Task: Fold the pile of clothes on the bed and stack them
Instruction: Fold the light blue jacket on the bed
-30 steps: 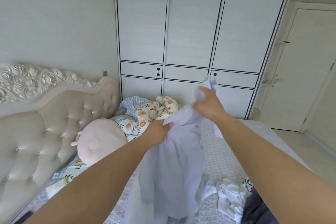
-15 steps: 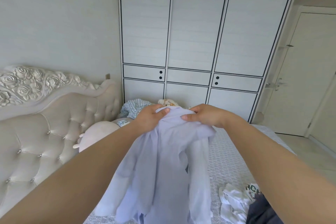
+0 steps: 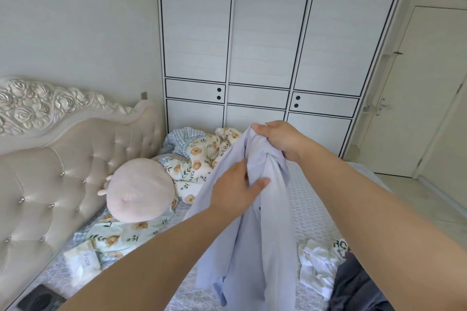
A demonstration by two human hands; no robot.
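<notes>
The pale blue shirt (image 3: 255, 235) is held up above the bed (image 3: 310, 199), its long axis hanging toward 6 o'clock from the grip. Its top is bunched in the curled right hand (image 3: 280, 139) at 12 o'clock; the nearer left hand (image 3: 235, 189) pinches a fold just below. More clothes (image 3: 318, 265) lie at 4 o'clock.

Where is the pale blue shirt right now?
Head view, centre: the pale blue shirt hangs above the bed, gripped at its top by the right hand, the left hand on it lower down.

two bare forearms, no sleeves visible
</notes>
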